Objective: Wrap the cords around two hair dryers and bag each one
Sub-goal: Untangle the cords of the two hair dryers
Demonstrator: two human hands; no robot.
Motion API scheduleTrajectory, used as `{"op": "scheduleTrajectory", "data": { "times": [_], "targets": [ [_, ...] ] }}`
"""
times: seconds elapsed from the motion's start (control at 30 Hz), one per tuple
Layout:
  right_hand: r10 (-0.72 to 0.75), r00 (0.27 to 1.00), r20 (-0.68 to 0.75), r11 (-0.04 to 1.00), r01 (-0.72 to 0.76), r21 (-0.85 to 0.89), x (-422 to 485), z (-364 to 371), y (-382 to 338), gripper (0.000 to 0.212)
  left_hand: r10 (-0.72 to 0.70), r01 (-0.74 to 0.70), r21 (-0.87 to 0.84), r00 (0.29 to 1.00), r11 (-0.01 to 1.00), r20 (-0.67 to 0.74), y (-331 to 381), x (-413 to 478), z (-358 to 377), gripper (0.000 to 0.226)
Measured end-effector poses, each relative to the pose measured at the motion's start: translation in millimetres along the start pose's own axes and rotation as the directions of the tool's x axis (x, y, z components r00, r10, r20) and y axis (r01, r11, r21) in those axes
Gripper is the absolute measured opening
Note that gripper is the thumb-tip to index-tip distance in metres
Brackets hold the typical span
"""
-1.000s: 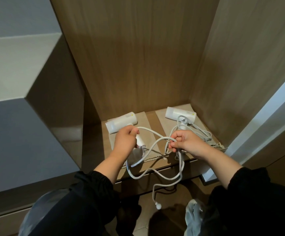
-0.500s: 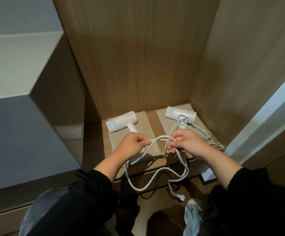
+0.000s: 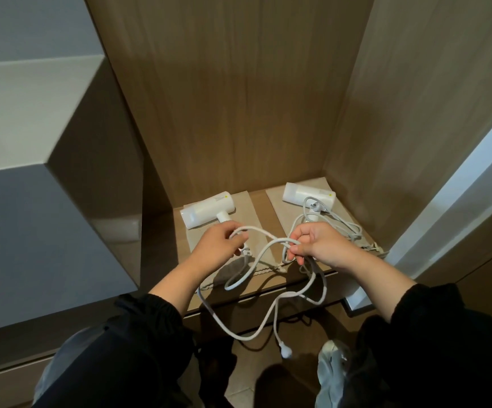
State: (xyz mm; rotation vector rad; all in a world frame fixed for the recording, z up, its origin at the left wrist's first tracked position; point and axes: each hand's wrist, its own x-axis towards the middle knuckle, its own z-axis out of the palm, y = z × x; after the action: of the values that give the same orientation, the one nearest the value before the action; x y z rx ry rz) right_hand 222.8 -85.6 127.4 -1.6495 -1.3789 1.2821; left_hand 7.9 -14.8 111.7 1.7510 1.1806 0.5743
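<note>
White hair dryer (image 3: 208,213), on beige bag (image 3: 253,216) just beyond left hand (image 3: 219,247) clasping its handle; right hand (image 3: 318,244) pinching looped white cord (image 3: 250,290) (hands now slightly farther apart); plug (image 3: 285,352) dangling below, swung leftward.

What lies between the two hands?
In the head view, the white cord arches from the left hand to the right hand; both hold it.

Both forearms reached forward, side by side. The left hand (image 3: 218,247) curled its fingers around a cord (image 3: 253,229); the right hand (image 3: 319,245) pinched it, knuckles up.
</note>
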Motion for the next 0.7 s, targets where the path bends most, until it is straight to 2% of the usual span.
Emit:
{"op": "scheduleTrajectory", "data": {
  "times": [0.1, 0.2, 0.27, 0.4, 0.47, 0.57, 0.63, 0.7],
  "targets": [
    [0.010, 0.998, 0.058, 0.999, -0.007, -0.044, -0.4, 8.0, -8.2, 0.005, 0.108, -0.126, 0.162, 0.988, 0.979, 0.115, 8.4, 4.2, 6.5, 0.011],
    [0.022, 0.999, 0.047, 0.999, -0.021, -0.025, 0.0, 8.5, -7.2, 0.004, 0.079, -0.101, 0.160, 0.987, 0.982, 0.138, 13.0, 6.3, 9.3, 0.019],
    [0.025, 1.000, 0.019, 1.000, -0.026, 0.010, 0.2, 3.2, -1.5, 0.007, 0.036, -0.040, 0.092, 0.998, 0.995, 0.047, 11.8, 5.7, 7.9, 0.025],
    [0.012, 0.998, -0.069, 0.996, -0.006, 0.087, -1.9, -7.2, 8.2, 0.008, -0.178, 0.138, -0.220, 0.968, 0.966, -0.176, -3.0, 6.7, 6.5, 0.030],
    [0.009, 0.993, -0.116, 0.997, 0.000, 0.078, -1.6, -7.0, 9.3, 0.004, -0.173, 0.143, -0.155, 0.964, 0.978, -0.201, -6.7, 4.1, 8.4, 0.029],
    [0.013, 0.988, -0.152, 0.997, -0.002, 0.074, 0.1, -5.2, 7.3, 0.005, -0.036, 0.036, -0.005, 0.996, 0.999, -0.077, -1.8, -2.1, 9.4, 0.026],
    [0.012, 0.993, -0.116, 0.998, -0.004, 0.064, 1.2, -3.3, 3.5, 0.007, 0.027, -0.033, 0.109, 0.998, 0.994, 0.061, 4.4, -2.2, 10.8, 0.023],
    [0.007, 0.998, -0.070, 0.998, -0.003, 0.059, 2.8, 0.9, -0.9, 0.007, 0.041, -0.060, 0.175, 0.993, 0.983, 0.109, 8.8, -0.8, 13.7, 0.020]
  ]
}}
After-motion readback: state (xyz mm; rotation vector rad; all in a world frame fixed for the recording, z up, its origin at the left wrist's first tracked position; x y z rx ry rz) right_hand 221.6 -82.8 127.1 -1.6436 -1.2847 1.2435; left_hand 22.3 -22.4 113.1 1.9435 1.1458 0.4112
